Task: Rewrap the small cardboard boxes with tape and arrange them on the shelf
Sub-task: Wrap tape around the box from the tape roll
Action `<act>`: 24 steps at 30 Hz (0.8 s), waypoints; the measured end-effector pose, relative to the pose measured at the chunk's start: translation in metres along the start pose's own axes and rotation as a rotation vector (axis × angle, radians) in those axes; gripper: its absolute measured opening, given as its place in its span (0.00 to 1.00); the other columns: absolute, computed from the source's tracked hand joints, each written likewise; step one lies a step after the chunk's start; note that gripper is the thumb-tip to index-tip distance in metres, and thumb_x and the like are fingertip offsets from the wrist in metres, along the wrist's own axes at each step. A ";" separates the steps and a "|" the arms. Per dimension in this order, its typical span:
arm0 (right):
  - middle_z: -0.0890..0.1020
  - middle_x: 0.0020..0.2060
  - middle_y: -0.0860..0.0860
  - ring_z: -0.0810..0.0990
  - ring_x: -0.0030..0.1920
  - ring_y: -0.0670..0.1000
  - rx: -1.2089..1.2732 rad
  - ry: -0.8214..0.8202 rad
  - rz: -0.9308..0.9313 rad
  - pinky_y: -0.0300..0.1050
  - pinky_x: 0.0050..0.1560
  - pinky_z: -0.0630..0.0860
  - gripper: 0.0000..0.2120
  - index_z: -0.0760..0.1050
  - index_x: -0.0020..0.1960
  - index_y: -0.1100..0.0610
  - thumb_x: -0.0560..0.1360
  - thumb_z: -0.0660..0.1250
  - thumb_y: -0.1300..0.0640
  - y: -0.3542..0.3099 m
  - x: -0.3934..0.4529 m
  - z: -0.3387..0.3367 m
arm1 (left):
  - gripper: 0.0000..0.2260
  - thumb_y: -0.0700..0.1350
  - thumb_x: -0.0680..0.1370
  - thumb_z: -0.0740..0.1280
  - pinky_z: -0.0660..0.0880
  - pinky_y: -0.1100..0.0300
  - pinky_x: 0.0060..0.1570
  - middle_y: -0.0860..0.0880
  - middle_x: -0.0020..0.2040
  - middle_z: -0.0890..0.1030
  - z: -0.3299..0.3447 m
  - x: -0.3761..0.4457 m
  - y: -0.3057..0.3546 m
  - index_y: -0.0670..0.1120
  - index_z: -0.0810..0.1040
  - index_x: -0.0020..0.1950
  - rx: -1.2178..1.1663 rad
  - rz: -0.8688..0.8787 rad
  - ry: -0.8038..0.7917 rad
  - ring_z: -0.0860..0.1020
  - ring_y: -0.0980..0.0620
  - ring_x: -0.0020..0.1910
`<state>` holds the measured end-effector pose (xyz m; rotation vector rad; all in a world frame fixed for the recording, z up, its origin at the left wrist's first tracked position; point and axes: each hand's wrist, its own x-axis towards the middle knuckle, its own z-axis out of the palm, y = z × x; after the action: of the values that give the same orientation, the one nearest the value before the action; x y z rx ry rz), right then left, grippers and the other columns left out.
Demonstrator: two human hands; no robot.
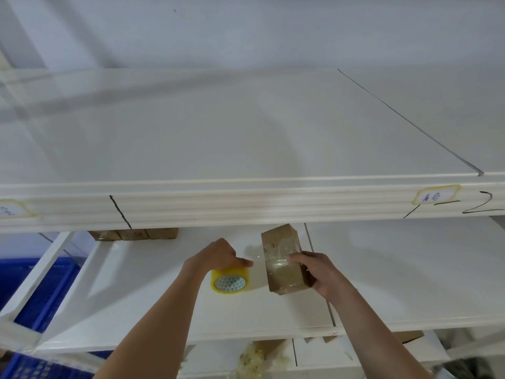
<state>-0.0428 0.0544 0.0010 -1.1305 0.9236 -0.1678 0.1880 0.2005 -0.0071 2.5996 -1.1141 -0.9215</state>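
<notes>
— Where is the box?

— On the middle shelf (382, 283), a small cardboard box (282, 258) stands glossy with clear tape. The right hand (321, 272) grips its near right side, fingers curled over the taped top edge.

— And the tape?

— The left hand (218, 255) is clamped on a yellow tape roll (229, 281) just left of the box, thumb pointing toward it. A clear strip (258, 262) runs from roll to box.

— Anything else on that shelf?

— Three brown boxes (134, 233) in a row at the far left, half hidden under the upper shelf (246, 132). That shelf's front edge carries a handwritten label (435, 197). A blue crate (35, 283) sits below, at left.
</notes>
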 end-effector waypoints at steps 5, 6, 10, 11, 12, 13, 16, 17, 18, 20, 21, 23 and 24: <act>0.86 0.52 0.60 0.85 0.55 0.60 0.035 -0.058 -0.002 0.56 0.59 0.81 0.15 0.84 0.56 0.62 0.71 0.76 0.57 0.006 -0.002 0.000 | 0.28 0.74 0.67 0.69 0.76 0.61 0.45 0.51 0.37 0.79 0.009 0.006 0.004 0.49 0.78 0.35 0.081 -0.016 -0.012 0.78 0.54 0.37; 0.86 0.52 0.60 0.84 0.55 0.60 0.049 -0.057 -0.001 0.55 0.58 0.81 0.16 0.84 0.56 0.62 0.72 0.76 0.56 0.009 -0.001 0.000 | 0.27 0.75 0.67 0.69 0.76 0.61 0.45 0.51 0.37 0.78 0.010 0.007 0.005 0.49 0.78 0.35 0.079 -0.022 -0.015 0.78 0.54 0.37; 0.85 0.50 0.60 0.84 0.50 0.58 0.138 -0.065 0.022 0.49 0.48 0.80 0.16 0.83 0.58 0.62 0.73 0.74 0.56 0.019 -0.002 0.005 | 0.27 0.75 0.66 0.70 0.75 0.61 0.43 0.53 0.35 0.78 0.014 0.010 0.006 0.50 0.77 0.36 0.076 -0.016 -0.022 0.78 0.55 0.35; 0.85 0.51 0.60 0.84 0.50 0.58 0.161 -0.072 0.025 0.50 0.49 0.80 0.16 0.83 0.58 0.62 0.73 0.74 0.56 0.020 -0.002 0.007 | 0.27 0.75 0.66 0.70 0.75 0.61 0.44 0.53 0.35 0.79 0.015 0.010 0.007 0.49 0.78 0.37 0.081 -0.009 -0.026 0.78 0.55 0.35; 0.85 0.52 0.60 0.83 0.51 0.58 0.188 -0.083 0.030 0.50 0.51 0.79 0.16 0.83 0.58 0.61 0.73 0.73 0.56 0.021 -0.003 0.008 | 0.27 0.75 0.67 0.69 0.75 0.61 0.44 0.53 0.35 0.79 0.017 0.011 0.008 0.49 0.78 0.39 0.083 -0.002 -0.030 0.78 0.55 0.36; 0.85 0.53 0.61 0.84 0.51 0.59 0.219 -0.093 0.038 0.53 0.54 0.79 0.15 0.83 0.58 0.61 0.74 0.73 0.56 0.023 -0.003 0.009 | 0.27 0.74 0.67 0.69 0.75 0.61 0.43 0.54 0.35 0.79 0.018 0.010 0.009 0.49 0.79 0.40 0.078 0.004 -0.033 0.78 0.55 0.35; 0.85 0.54 0.61 0.83 0.55 0.61 0.319 -0.118 0.071 0.59 0.63 0.75 0.13 0.84 0.58 0.59 0.75 0.72 0.56 0.027 -0.003 0.010 | 0.25 0.72 0.71 0.68 0.72 0.64 0.39 0.53 0.34 0.78 0.022 0.012 0.014 0.49 0.78 0.39 0.043 0.016 -0.029 0.76 0.55 0.34; 0.85 0.55 0.61 0.83 0.55 0.62 0.325 -0.119 0.078 0.59 0.63 0.76 0.13 0.83 0.59 0.59 0.76 0.71 0.56 0.028 -0.002 0.009 | 0.25 0.71 0.72 0.68 0.70 0.64 0.37 0.53 0.33 0.77 0.024 0.012 0.015 0.48 0.77 0.37 0.036 0.017 -0.025 0.75 0.55 0.33; 0.85 0.55 0.61 0.83 0.56 0.61 0.304 -0.110 0.083 0.58 0.61 0.77 0.13 0.83 0.59 0.59 0.76 0.71 0.56 0.030 0.000 0.008 | 0.25 0.70 0.72 0.69 0.68 0.64 0.35 0.52 0.32 0.75 0.027 0.012 0.015 0.48 0.76 0.36 0.041 0.018 -0.017 0.74 0.55 0.32; 0.84 0.56 0.60 0.82 0.58 0.61 0.210 -0.104 0.089 0.55 0.59 0.78 0.14 0.83 0.60 0.59 0.76 0.71 0.55 0.031 0.005 0.006 | 0.25 0.70 0.70 0.71 0.68 0.63 0.35 0.53 0.31 0.74 0.032 0.013 0.013 0.47 0.76 0.37 0.066 0.010 -0.010 0.74 0.54 0.32; 0.84 0.56 0.59 0.81 0.59 0.61 0.169 -0.106 0.093 0.54 0.59 0.78 0.14 0.82 0.61 0.59 0.77 0.71 0.55 0.031 0.009 0.005 | 0.25 0.70 0.69 0.71 0.71 0.63 0.36 0.53 0.32 0.76 0.034 0.015 0.012 0.48 0.78 0.39 0.073 0.009 -0.005 0.77 0.54 0.33; 0.85 0.55 0.58 0.82 0.59 0.59 0.090 -0.084 0.107 0.53 0.58 0.80 0.14 0.81 0.62 0.60 0.79 0.68 0.55 0.030 0.017 0.007 | 0.24 0.71 0.67 0.71 0.75 0.62 0.39 0.54 0.35 0.79 0.038 0.018 0.013 0.50 0.80 0.42 0.085 0.012 0.023 0.80 0.54 0.36; 0.86 0.54 0.57 0.83 0.58 0.58 0.032 -0.061 0.114 0.54 0.58 0.81 0.15 0.80 0.63 0.60 0.80 0.67 0.53 0.028 0.020 0.010 | 0.24 0.71 0.67 0.71 0.75 0.62 0.39 0.54 0.35 0.79 0.039 0.020 0.014 0.51 0.80 0.43 0.092 0.016 0.042 0.81 0.54 0.37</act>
<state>-0.0326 0.0632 -0.0322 -1.0444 0.9254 -0.0544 0.1663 0.1800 -0.0424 2.6651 -1.1910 -0.8277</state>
